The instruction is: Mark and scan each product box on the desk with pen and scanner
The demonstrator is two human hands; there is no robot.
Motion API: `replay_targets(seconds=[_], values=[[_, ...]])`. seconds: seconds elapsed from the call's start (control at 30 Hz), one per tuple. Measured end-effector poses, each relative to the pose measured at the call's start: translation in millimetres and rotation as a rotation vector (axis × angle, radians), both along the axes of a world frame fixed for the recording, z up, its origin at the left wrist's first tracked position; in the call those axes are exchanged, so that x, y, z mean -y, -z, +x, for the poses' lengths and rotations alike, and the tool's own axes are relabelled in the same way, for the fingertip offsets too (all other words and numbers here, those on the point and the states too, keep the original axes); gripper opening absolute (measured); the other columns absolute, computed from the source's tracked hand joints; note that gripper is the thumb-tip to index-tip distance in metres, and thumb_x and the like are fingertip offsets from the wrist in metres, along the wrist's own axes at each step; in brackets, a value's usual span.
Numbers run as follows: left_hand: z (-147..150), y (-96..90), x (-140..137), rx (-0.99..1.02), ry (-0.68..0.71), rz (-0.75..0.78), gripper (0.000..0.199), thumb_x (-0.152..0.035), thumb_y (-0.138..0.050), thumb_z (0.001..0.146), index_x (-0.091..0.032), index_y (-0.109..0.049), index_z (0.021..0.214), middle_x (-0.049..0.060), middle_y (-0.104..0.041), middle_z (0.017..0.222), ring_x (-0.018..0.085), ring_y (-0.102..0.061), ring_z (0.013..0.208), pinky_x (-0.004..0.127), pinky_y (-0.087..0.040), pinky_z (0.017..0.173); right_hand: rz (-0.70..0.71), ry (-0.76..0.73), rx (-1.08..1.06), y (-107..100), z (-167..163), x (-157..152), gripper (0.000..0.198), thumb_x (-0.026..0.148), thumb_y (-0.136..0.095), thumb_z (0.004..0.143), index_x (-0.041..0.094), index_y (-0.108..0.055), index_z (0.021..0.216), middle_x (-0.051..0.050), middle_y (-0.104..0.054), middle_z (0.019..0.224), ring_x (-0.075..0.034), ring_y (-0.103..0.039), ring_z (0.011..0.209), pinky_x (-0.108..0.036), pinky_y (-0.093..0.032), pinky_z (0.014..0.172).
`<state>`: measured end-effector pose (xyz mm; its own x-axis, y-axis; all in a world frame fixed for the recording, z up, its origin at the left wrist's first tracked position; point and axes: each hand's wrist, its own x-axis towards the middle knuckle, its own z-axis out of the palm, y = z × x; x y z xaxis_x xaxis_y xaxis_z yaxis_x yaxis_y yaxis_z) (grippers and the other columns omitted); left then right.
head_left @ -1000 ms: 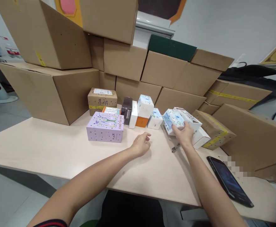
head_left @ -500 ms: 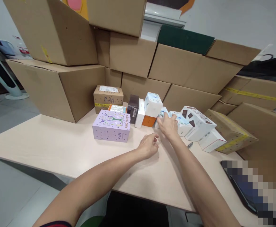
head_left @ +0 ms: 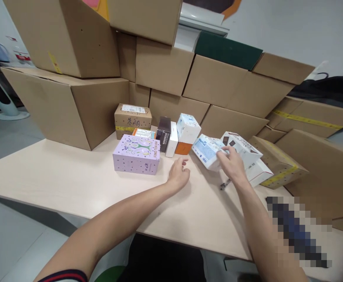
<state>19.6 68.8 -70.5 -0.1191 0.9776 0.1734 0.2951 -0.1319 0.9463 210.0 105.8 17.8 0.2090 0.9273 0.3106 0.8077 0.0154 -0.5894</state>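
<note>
The right hand [head_left: 231, 164] gripped a blue-and-white pack [head_left: 206, 150] just above the surface [head_left: 71, 180], its long axis slanting away leftward. The left hand [head_left: 179, 176] rested loosely open, holding nothing.

Packing or storeroom, stacked cardboard cartons [head_left: 159, 68], table [head_left: 56, 172] of small boxes

1. Small white-and-blue soft tissue pack w/ blue print [head_left: 207, 150]: tilted, lifted off pale tabletop at near edge, front face turned up and left; sits right of orange-based box, just left of white carton.
2. Held at its right end by right hand [head_left: 231, 164], fingers curled over top edge.
</note>
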Motion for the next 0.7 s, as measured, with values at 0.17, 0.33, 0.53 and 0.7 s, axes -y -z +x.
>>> replay_targets(seconds=[0.17,0.33,0.53,0.7], values=[[-7,-11.4,-3,0.163,-0.149,0.044,0.032,-0.022,-0.046,0.089,-0.019,-0.058,0.119,0.010,-0.062,0.121,0.021,-0.059,0.112,0.036,-0.045,0.103,0.033,-0.258,-0.444,14,42,28,0.041,0.039,-0.056,0.073,0.024,-0.059,0.111,-0.003,-0.064,0.097,-0.024,-0.060,0.087,-0.036,-0.050,0.076],[-14,-17.4,-9,0.245,-0.156,0.080,0.032,-0.033,-0.037,0.097,-0.019,-0.062,0.112,0.009,-0.066,0.121,0.021,-0.058,0.118,0.036,-0.043,0.107,-0.046,-0.550,-0.495,36,27,37,0.045,0.031,-0.062,0.068,0.021,-0.061,0.111,-0.008,-0.062,0.119,-0.026,-0.059,0.109,-0.039,-0.049,0.091],[-13,-18.4,-11,0.289,-0.071,0.054,0.038,-0.031,-0.032,0.096,-0.019,-0.067,0.102,0.007,-0.071,0.114,0.022,-0.063,0.110,0.035,-0.047,0.100,-0.163,-0.618,-0.451,41,27,48,0.094,0.038,-0.072,0.075,0.029,-0.028,0.156,-0.012,-0.046,0.151,-0.028,-0.053,0.129,-0.040,-0.047,0.102],[-13,-25.7,-7,0.293,-0.054,0.076,0.037,-0.030,-0.034,0.096,-0.018,-0.068,0.107,0.006,-0.070,0.120,0.022,-0.059,0.119,0.035,-0.042,0.107,-0.179,-0.541,-0.462,46,27,52,0.098,0.049,-0.074,0.077,0.029,-0.023,0.159,-0.012,-0.055,0.142,-0.025,-0.063,0.109,-0.035,-0.055,0.085]])
